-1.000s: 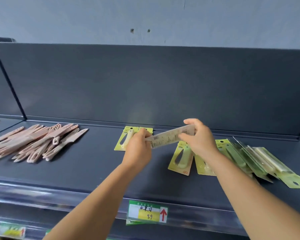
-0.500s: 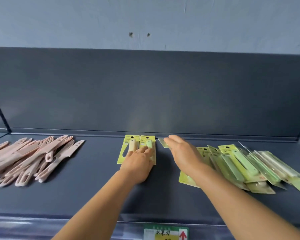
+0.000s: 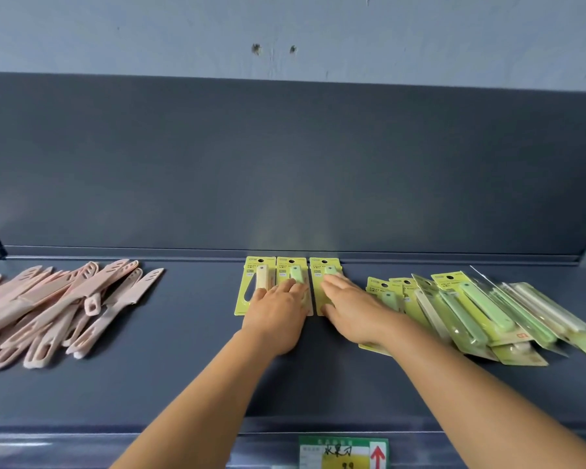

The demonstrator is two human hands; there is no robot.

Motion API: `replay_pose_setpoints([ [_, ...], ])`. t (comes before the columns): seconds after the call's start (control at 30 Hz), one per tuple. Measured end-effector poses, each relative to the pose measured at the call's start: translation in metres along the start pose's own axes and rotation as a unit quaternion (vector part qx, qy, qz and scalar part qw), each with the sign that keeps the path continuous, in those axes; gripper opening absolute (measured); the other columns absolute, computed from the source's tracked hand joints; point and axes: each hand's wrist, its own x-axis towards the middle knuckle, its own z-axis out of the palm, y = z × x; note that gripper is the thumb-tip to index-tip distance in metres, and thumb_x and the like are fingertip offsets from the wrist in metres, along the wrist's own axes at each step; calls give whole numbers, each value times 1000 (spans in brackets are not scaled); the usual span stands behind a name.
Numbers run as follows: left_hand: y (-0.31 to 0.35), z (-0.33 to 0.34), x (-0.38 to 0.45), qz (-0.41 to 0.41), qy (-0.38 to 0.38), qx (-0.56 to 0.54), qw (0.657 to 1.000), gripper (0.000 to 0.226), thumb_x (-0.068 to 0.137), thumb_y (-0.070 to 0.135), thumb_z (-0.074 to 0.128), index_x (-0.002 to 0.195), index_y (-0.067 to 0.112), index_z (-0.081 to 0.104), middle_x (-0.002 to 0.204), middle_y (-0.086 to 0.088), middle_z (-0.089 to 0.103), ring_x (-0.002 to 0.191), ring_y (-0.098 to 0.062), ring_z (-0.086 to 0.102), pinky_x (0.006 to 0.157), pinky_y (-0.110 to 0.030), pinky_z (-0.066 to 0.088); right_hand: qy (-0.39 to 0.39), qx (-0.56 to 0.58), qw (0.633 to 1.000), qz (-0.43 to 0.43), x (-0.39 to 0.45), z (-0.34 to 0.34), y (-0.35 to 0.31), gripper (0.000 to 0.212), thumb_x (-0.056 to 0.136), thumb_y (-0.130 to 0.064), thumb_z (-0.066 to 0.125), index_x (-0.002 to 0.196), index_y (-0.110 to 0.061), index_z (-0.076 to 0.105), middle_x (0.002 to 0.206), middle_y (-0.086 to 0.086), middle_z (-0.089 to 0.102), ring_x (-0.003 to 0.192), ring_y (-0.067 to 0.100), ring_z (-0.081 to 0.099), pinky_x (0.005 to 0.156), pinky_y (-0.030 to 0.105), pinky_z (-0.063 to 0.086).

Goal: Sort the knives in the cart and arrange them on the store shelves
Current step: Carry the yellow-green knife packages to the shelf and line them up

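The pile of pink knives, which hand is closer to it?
Left. The left hand rests flat on the packaged knives mid-shelf, well right of the pink knives. The right hand lies farther right, beside the left.

- Even, soft daylight; the dark shelf point(image 3: 183, 384) looks matte, with faint shadows.
- A pale green glow on the back panel point(image 3: 295, 164) just beyond the fingers point(image 3: 293, 287).
- Wide-angle bending at the edges.
- Pink knives point(image 3: 58, 306) far left of the fingers are slightly blurred.

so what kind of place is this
Most likely a shop aisle: a dark display shelf with a price label on its front edge, carded fruit knives, and loose pink sheathed knives.
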Motion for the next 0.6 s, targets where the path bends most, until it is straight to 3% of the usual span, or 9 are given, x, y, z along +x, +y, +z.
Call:
replay_pose_setpoints([
  [0.1,1,0,1,-5,-3,4,1000,47,101,29,34,147,21,26,152,2,28,139,-19,29,110,-35,21,-4,8,1000,-2,0,-2,-1,52,102,-24,33,150,-13,17,160,-6,2,147,11,-4,119,37,14],
  [0.23,8,-1,3,11,8,21,1000,51,102,29,30,150,19,16,159,0,14,147,-19,9,117,-38,10,50,34,998,13,-13,-11,-1,51,101,-25,36,148,-14,22,157,-5,14,145,16,14,115,33,21],
  [0.33,22,-1,4,57,-6,-21,998,52,101,29,31,151,22,15,159,1,15,146,-18,12,116,-36,14,63,-14,994,90,-27,-16,4,43,99,-28,37,139,-11,37,149,4,29,136,23,26,109,35,28],
  [0.43,35,1,8,75,-24,-16,997,53,101,36,32,151,21,17,158,0,16,146,-18,12,115,-36,16,4,-87,985,148,-44,-19,8,32,98,-26,39,125,-11,49,138,9,38,127,28,32,102,35,31],
  [0.6,41,2,15,80,-21,4,997,50,101,36,32,148,20,23,155,1,25,142,-18,24,112,-33,19,-10,-54,990,130,-47,-12,17,33,90,-3,41,122,-8,46,135,4,33,128,24,32,97,31,34],
])
